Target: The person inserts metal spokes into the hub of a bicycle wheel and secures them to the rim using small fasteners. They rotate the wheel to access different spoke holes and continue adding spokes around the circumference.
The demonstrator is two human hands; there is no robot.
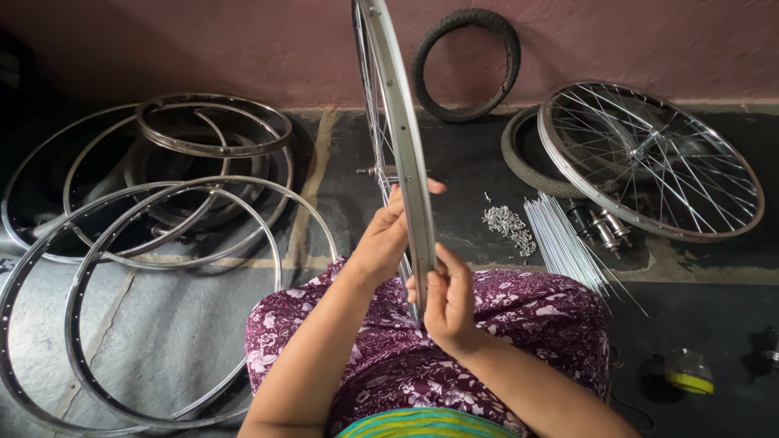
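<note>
Closest to the lens, purple flowered cloth (519,324) over the lap, with the spoked wheel rim (403,138) standing upright on edge above it. Left hand (381,239) clasped on the near left side of that rim, thumb over the metal band, fingers wrapped behind. Right hand (448,296) lower down on the same rim, fingers pinched around its edge. Just right of the rim on the floor, a small heap of spoke nipples (507,223), then a bundle of loose spokes (564,243) and some hubs (604,229). Farther right, a finished spoked wheel (649,158) lying flat. Behind the rim, a tyre (466,65) leaning against the wall. Left of the rim, bare rims (162,235) piled on the floor.
</note>
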